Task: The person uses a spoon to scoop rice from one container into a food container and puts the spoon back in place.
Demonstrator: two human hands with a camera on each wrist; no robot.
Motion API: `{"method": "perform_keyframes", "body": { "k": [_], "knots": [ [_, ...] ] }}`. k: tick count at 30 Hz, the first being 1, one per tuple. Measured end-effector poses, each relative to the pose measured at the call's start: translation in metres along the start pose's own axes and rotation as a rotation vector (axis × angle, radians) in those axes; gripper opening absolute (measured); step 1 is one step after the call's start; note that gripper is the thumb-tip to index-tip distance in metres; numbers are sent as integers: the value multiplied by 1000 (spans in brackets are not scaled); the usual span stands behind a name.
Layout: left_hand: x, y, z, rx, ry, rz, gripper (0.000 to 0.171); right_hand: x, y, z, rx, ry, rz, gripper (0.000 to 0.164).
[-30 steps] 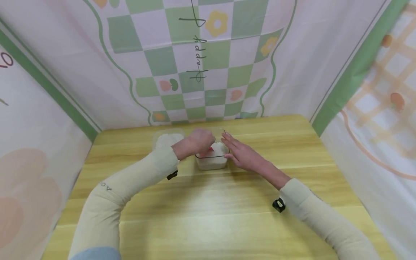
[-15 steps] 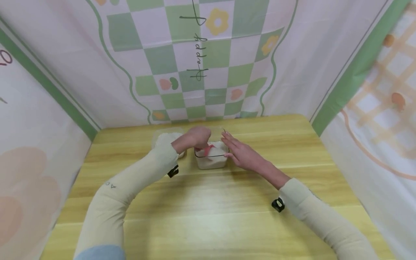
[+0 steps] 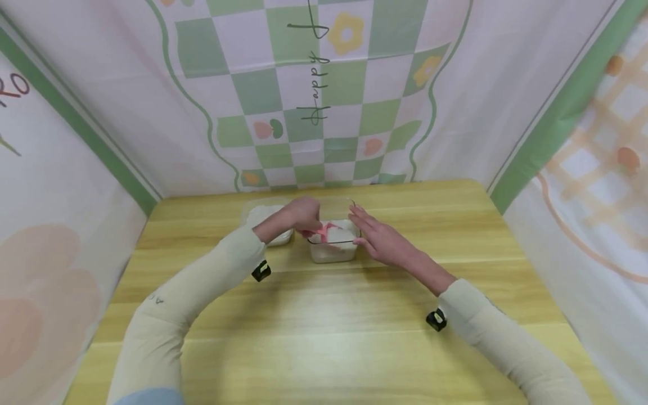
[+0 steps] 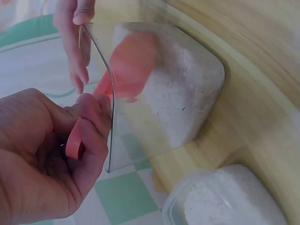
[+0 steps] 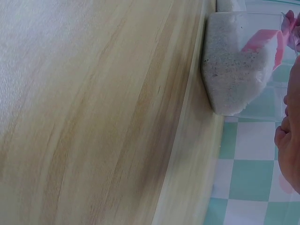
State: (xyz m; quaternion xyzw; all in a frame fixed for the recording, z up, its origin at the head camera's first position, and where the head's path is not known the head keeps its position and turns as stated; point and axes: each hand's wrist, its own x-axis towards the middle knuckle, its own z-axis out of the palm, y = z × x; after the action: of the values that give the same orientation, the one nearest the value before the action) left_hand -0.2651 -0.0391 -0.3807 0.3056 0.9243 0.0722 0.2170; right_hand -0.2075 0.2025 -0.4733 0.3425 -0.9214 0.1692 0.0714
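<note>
My left hand (image 3: 302,214) grips the handle of a coral-pink scoop (image 3: 325,231) at the left rim of a clear container (image 3: 333,255). In the left wrist view, the fingers of my left hand (image 4: 51,159) curl round the handle and the scoop's bowl (image 4: 133,65) dips into white grainy material (image 4: 183,89). That material lies heaped unevenly inside, with small dark specks. My right hand (image 3: 383,241) touches the container's right rim, fingers fairly straight and thumb near the front corner. Only part of my right hand (image 5: 291,126) shows in the right wrist view.
A second clear container (image 3: 280,239) with similar white contents stands just left of the first, partly hidden behind my left hand and forearm. Both are near the far edge of the wooden table (image 3: 324,332). A patterned curtain (image 3: 349,121) hangs right behind.
My left hand has drawn back to the left with the scoop, baring more of its pink bowl. My right hand keeps its place at the rim. The head view has shifted slightly.
</note>
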Motion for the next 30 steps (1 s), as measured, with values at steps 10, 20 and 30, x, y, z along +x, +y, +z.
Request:
{"method": "perform_keyframes", "body": {
  "k": [10,20,30],
  "knots": [
    [-18,-15,13,-313,62,-25,34,1,-1,0,-6,-9,17,60],
    [-32,-29,22,-524,111,-34,35,1,-1,-1,3,0,4,60],
    [-43,-45,31,-735,109,16,33,1,-2,-1,13,-2,9,61]
  ]
}}
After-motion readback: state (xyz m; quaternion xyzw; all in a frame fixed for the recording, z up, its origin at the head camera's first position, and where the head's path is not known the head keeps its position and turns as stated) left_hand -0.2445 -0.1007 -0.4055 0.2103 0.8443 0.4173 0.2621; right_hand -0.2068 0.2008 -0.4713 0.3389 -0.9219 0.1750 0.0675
